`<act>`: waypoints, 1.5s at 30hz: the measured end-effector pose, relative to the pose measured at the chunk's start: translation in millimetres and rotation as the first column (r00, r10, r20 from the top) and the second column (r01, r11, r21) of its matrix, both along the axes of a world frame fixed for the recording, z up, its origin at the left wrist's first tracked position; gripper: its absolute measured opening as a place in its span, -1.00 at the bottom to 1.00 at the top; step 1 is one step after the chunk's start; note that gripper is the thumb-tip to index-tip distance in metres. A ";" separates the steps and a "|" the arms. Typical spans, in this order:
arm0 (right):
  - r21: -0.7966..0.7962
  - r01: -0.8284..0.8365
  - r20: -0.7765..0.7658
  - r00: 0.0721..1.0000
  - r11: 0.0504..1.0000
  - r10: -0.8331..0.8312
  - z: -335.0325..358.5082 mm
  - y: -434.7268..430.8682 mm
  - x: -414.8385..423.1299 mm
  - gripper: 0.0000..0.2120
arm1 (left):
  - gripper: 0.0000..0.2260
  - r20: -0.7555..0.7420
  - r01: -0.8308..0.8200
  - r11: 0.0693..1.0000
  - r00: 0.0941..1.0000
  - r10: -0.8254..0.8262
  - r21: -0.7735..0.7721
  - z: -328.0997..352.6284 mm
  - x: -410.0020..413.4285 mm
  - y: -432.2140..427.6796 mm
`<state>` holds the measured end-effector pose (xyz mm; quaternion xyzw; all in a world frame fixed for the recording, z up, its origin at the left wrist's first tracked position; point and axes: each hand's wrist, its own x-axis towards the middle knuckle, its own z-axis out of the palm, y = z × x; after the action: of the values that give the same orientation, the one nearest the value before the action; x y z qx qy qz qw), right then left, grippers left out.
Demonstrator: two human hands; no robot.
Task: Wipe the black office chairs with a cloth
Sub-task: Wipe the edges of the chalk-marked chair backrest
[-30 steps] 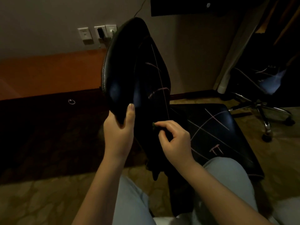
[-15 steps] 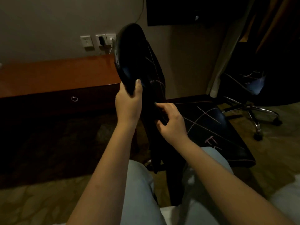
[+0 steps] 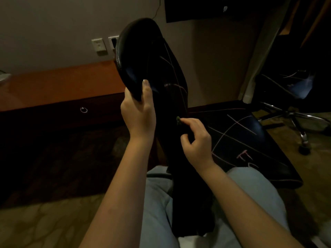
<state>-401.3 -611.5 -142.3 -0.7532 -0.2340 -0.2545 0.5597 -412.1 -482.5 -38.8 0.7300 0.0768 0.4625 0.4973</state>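
The black chair (image 3: pixel 157 68) fills the middle of the view, just in front of the person and between their knees. Its tall back is seen nearly edge-on and stands upright, glossy and rounded at the top, with a few thin pale pink lines running down its front face. Its seat (image 3: pixel 250 140) spreads out to the right, shiny black too, crossed by more pink lines and some small pink marks near the front edge.

A long wooden desk (image 3: pixel 62 83) runs along the wall on the left, behind the chair. Its dark drawer front is closed, so what is inside cannot be seen. A second chair (image 3: pixel 290 86), also black and marked with pale lines, stands well apart at the far right on a chrome star base. Patterned carpet (image 3: pixel 44 221) covers the floor, and light blue trousers (image 3: pixel 155 203) show at the bottom.

The left hand (image 3: pixel 138 111) grips the near edge of the chair back, thumb laid up the front and fingers wrapped behind. The right hand (image 3: pixel 197 142) has its fingers curled and pinches a small dark green cloth (image 3: pixel 178 120) against the front of the back, low down near the seat; only a scrap of it shows.

Two wall sockets (image 3: pixel 98 46) sit above the desk, and a small ring pull (image 3: pixel 83 110) hangs on the drawer.
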 end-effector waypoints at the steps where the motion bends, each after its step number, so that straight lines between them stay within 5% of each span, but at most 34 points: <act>1: 0.020 0.022 -0.001 1.000 1.000 -0.022 -8.3 0.2 0.8 -0.69 | -0.78 0.013 -0.015 1.000 1.000 0.015 0.002 -0.1 0.7 -0.1; 9: 0.070 0.096 -0.004 0.995 0.993 -0.096 -62.6 -9.6 4.3 -0.70 | -0.91 -0.007 0.088 0.995 0.996 -0.088 -0.042 0.4 2.0 0.1; 14: 0.182 0.114 -0.071 0.992 0.977 -0.102 -50.6 -0.7 4.3 -0.66 | -0.59 -0.214 0.168 0.982 0.966 -0.146 0.087 -31.8 -6.3 2.1; 17: 0.190 0.057 -0.017 0.998 0.980 -0.054 -24.4 10.7 6.5 -0.63 | -0.53 -0.378 0.220 0.975 0.903 -0.206 -0.007 -61.2 -12.9 -4.1; 21: 0.143 -0.039 0.041 0.999 0.989 0.034 -10.4 12.6 8.7 -0.58 | -0.50 -0.473 0.180 0.981 0.872 -0.125 0.074 -86.3 -14.7 -4.5; 25: 0.127 0.016 0.075 0.997 0.992 -0.026 -19.2 12.6 10.1 -0.62 | -0.54 -0.400 0.075 0.957 0.915 0.045 0.279 -103.3 -13.6 -3.6; 38: 0.133 0.212 -0.101 0.975 0.968 -0.200 -87.2 -10.4 7.7 -0.85 | -0.39 -0.084 -0.137 0.938 0.982 0.172 0.318 -124.3 6.0 -11.2; 45: 0.142 0.113 0.064 0.990 0.983 -0.123 -29.6 11.7 6.9 -0.68 | -0.45 -0.010 -0.182 0.882 0.978 0.207 0.434 -123.4 10.6 -9.8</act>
<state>-394.3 -599.8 -171.9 -0.7154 -0.1910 -0.3301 0.5854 -401.5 -492.3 -162.2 0.8230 0.0596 0.4948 0.2724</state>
